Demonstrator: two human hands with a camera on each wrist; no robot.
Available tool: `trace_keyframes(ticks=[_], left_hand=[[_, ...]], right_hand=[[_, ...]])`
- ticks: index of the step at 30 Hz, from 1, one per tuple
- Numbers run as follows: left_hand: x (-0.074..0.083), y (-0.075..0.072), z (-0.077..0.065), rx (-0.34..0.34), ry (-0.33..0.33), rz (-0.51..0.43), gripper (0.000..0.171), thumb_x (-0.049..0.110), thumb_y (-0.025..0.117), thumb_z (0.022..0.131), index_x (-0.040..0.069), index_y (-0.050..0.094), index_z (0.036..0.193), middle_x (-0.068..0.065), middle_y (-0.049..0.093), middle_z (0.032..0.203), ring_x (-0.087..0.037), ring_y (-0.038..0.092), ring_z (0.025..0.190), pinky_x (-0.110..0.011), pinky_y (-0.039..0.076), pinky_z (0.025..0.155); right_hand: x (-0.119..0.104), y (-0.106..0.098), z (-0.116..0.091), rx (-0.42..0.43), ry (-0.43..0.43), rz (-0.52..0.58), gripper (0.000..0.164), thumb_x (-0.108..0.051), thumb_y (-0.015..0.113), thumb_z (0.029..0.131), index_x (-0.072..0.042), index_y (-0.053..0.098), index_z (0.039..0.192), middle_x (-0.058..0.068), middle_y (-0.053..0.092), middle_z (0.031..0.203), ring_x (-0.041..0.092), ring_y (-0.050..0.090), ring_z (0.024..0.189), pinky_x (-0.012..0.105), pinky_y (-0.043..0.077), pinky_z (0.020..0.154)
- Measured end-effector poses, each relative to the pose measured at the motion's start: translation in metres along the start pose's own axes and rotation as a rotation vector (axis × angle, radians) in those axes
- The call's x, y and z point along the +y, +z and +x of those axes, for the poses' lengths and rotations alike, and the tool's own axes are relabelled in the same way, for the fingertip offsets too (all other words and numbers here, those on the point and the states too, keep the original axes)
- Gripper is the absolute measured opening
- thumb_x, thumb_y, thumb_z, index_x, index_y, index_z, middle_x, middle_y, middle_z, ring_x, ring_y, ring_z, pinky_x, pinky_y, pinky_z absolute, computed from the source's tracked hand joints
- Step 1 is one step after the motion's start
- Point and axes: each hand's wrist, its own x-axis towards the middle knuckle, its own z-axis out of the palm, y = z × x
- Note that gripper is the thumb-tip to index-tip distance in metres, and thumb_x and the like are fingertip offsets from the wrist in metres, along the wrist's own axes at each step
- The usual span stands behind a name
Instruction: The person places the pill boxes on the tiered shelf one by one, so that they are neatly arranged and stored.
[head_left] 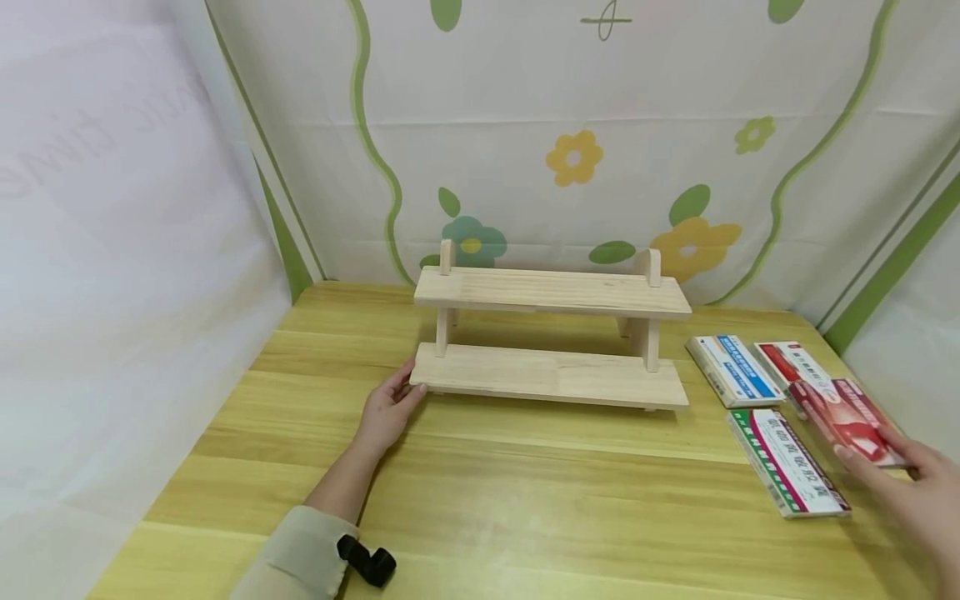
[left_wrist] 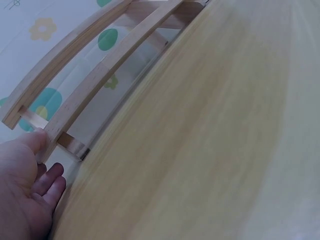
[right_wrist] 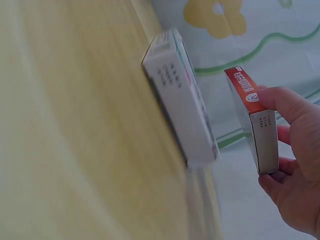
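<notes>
A two-tier pale wooden shelf [head_left: 547,375] stands on the table. My left hand [head_left: 386,417] grips the left end of its lower board; in the left wrist view the thumb lies against the board's end and the fingers curl below it. At the right, my right hand [head_left: 918,483] holds a red and white medicine box [head_left: 843,421] by its near end. In the right wrist view that box [right_wrist: 245,90] sits between thumb and fingers. Near it lies a white medicine box with green and purple stripes [head_left: 791,462].
A blue and white medicine box [head_left: 735,371] lies right of the shelf, with a white and red one [head_left: 798,362] beside it, partly covered by the held box. The wooden table [head_left: 540,492] meets a flowered curtain [head_left: 510,150] at the back. White cloth hangs at both sides.
</notes>
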Motion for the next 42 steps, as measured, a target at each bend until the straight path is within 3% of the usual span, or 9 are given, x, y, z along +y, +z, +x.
trace_keyframes(ticks=[7, 9, 12, 15, 20, 28, 35, 39, 42], left_hand=[[-0.002, 0.0, 0.001, 0.012, -0.002, 0.005, 0.055, 0.013, 0.061, 0.097, 0.002, 0.04, 0.148, -0.017, 0.042, 0.152, -0.033, 0.053, 0.13, -0.028, 0.048, 0.105], [-0.001, 0.0, 0.001, 0.016, -0.003, 0.003, 0.055, 0.012, 0.061, 0.097, 0.002, 0.041, 0.147, -0.017, 0.043, 0.152, -0.033, 0.053, 0.129, -0.028, 0.048, 0.105], [-0.001, 0.001, 0.001, 0.014, 0.0, -0.003, 0.055, 0.012, 0.061, 0.097, 0.002, 0.041, 0.147, -0.017, 0.042, 0.152, -0.033, 0.053, 0.128, -0.026, 0.049, 0.103], [-0.001, 0.001, 0.0, 0.008, 0.001, -0.008, 0.055, 0.012, 0.061, 0.097, 0.002, 0.041, 0.147, -0.017, 0.041, 0.153, -0.033, 0.053, 0.129, -0.026, 0.049, 0.103], [-0.001, 0.001, 0.0, 0.005, 0.004, -0.012, 0.056, 0.014, 0.062, 0.097, 0.002, 0.041, 0.147, -0.017, 0.041, 0.153, -0.033, 0.052, 0.131, -0.032, 0.047, 0.106], [0.002, 0.0, -0.002, 0.005, -0.007, 0.004, 0.058, 0.018, 0.062, 0.098, 0.002, 0.039, 0.148, -0.018, 0.041, 0.152, -0.034, 0.051, 0.131, -0.035, 0.047, 0.107], [0.003, 0.0, -0.002, 0.006, -0.016, 0.002, 0.057, 0.018, 0.061, 0.098, 0.003, 0.04, 0.148, -0.018, 0.044, 0.151, -0.032, 0.052, 0.13, -0.032, 0.048, 0.106], [0.002, 0.0, -0.001, 0.007, -0.015, -0.002, 0.056, 0.017, 0.062, 0.098, 0.003, 0.04, 0.148, -0.018, 0.045, 0.15, -0.032, 0.053, 0.13, -0.029, 0.049, 0.105], [0.002, 0.001, -0.002, 0.01, -0.011, -0.001, 0.056, 0.017, 0.062, 0.098, 0.002, 0.041, 0.148, -0.017, 0.044, 0.151, -0.032, 0.052, 0.13, -0.032, 0.048, 0.106]], right_hand=[[-0.037, -0.005, 0.011, -0.049, -0.168, -0.075, 0.083, -0.045, 0.06, 0.095, -0.003, 0.018, 0.154, 0.044, 0.02, 0.149, 0.064, 0.025, 0.131, 0.075, 0.026, 0.099], [-0.047, -0.005, 0.013, -0.071, -0.179, -0.06, 0.083, -0.046, 0.06, 0.095, -0.006, 0.018, 0.154, 0.041, 0.02, 0.152, 0.061, 0.023, 0.135, 0.06, 0.035, 0.102], [-0.064, -0.005, 0.016, -0.081, -0.187, -0.05, 0.083, -0.047, 0.061, 0.094, -0.005, 0.022, 0.153, 0.038, 0.025, 0.152, 0.046, 0.035, 0.132, 0.029, 0.042, 0.084], [-0.081, -0.005, 0.017, -0.09, -0.228, -0.054, 0.08, -0.046, 0.061, 0.094, -0.005, 0.025, 0.153, 0.038, 0.03, 0.15, 0.043, 0.04, 0.119, 0.03, 0.039, 0.077], [-0.11, -0.005, 0.019, -0.126, -0.282, -0.061, 0.079, -0.046, 0.058, 0.095, -0.005, 0.024, 0.153, 0.041, 0.029, 0.148, 0.055, 0.034, 0.12, 0.059, 0.036, 0.082], [-0.149, 0.001, 0.02, -0.176, -0.352, -0.054, 0.079, -0.048, 0.061, 0.094, -0.009, 0.028, 0.154, 0.035, 0.038, 0.14, 0.036, 0.039, 0.101, 0.022, 0.04, 0.055], [-0.186, 0.015, 0.016, -0.224, -0.378, 0.008, 0.077, -0.048, 0.061, 0.093, -0.013, 0.029, 0.154, 0.035, 0.029, 0.149, 0.048, 0.034, 0.122, 0.032, 0.039, 0.076], [-0.205, 0.026, 0.016, -0.274, -0.392, 0.037, 0.08, -0.05, 0.062, 0.092, -0.015, 0.028, 0.155, 0.032, 0.023, 0.155, 0.052, 0.031, 0.133, 0.052, 0.045, 0.088], [-0.218, 0.034, 0.016, -0.296, -0.399, 0.032, 0.083, -0.054, 0.063, 0.091, -0.016, 0.027, 0.156, 0.031, 0.021, 0.157, 0.054, 0.029, 0.136, 0.07, 0.036, 0.097]])
